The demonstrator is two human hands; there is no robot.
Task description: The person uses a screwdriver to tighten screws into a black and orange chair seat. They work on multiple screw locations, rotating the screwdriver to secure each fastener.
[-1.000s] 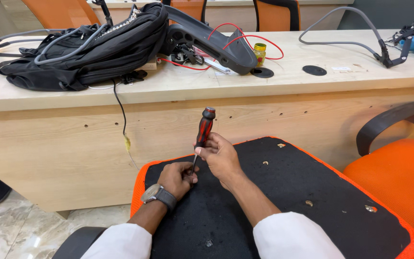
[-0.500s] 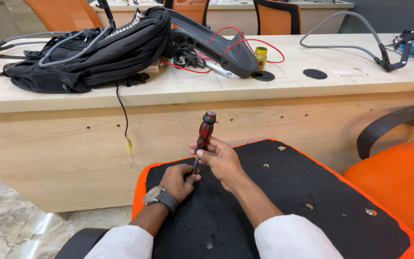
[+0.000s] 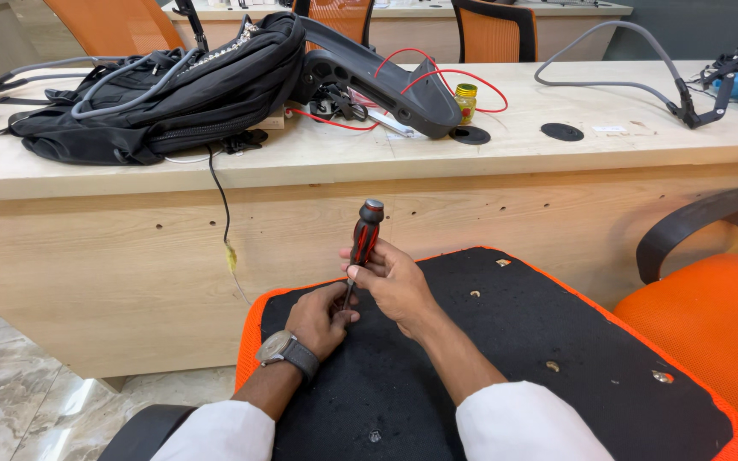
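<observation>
Head view:
- Right hand (image 3: 395, 282) wrapped around screwdriver (image 3: 363, 239) handle; tool near upright, tip down on black chair base (image 3: 489, 358), likely for downward pressure.
- Left hand (image 3: 322, 320) low at shaft tip, grip pinched together there, probably steadying tip; held item, if any, hidden.
- Watch (image 3: 282, 348) on left wrist.
- Base has orange rim, several holes.
- Surface (image 3: 557, 154) behind carries backpack (image 3: 164, 94), red wires (image 3: 437, 72), small jar (image 3: 466, 96).
- Orange chair (image 3: 711, 316) at right.

Black panel (image 3: 506, 358) lies open right of hands; desk front (image 3: 130, 256) walls off just ahead; orange chair (image 3: 711, 316) blocks far right.
</observation>
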